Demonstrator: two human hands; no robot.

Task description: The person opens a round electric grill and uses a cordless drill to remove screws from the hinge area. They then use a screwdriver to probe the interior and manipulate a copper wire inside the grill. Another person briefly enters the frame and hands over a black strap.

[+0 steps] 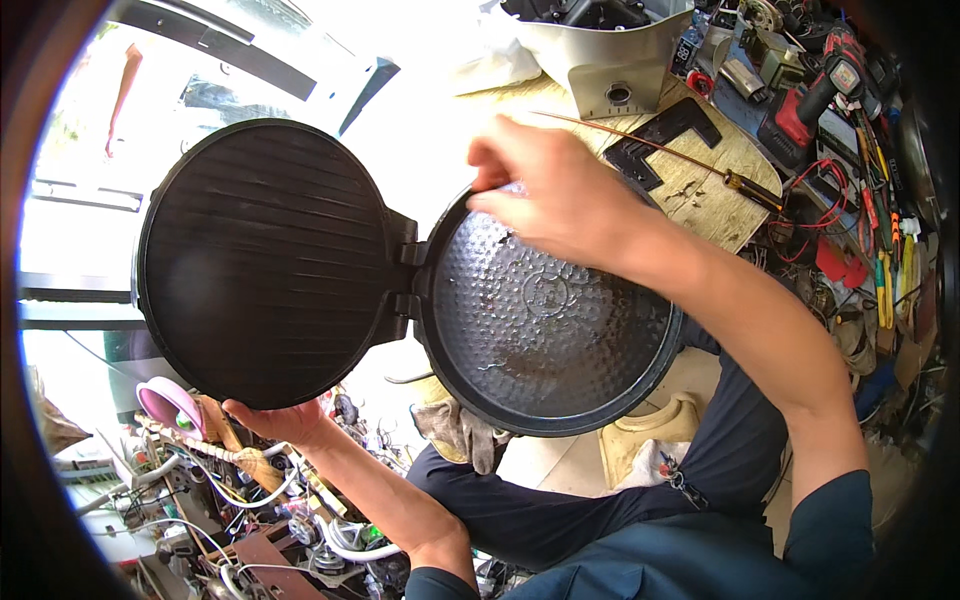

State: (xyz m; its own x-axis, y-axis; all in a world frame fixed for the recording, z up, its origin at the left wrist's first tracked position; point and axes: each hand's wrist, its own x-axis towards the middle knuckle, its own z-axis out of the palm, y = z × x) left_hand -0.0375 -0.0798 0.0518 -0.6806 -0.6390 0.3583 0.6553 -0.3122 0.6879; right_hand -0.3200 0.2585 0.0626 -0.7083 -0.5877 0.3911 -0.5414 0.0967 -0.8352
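Note:
I hold an opened round electric griddle flat in front of me. Its ridged black lid plate (262, 260) lies to the left, joined by a hinge (404, 276) to the dimpled black pan plate (545, 320) on the right. My left hand (283, 420) supports the lid from beneath at its lower edge. My right hand (555, 195) reaches over the pan's upper rim, with its fingertips pinched on the rim near the hinge side. Whether something small sits between those fingers is hidden.
A wooden worktop (700, 160) lies beyond, with a thin rod-like screwdriver (700, 165), black plastic parts (665, 135) and a grey appliance housing (610, 50). A red power drill (815, 95) and hand tools (885, 260) crowd the right. Wires and parts (250, 500) litter the lower left.

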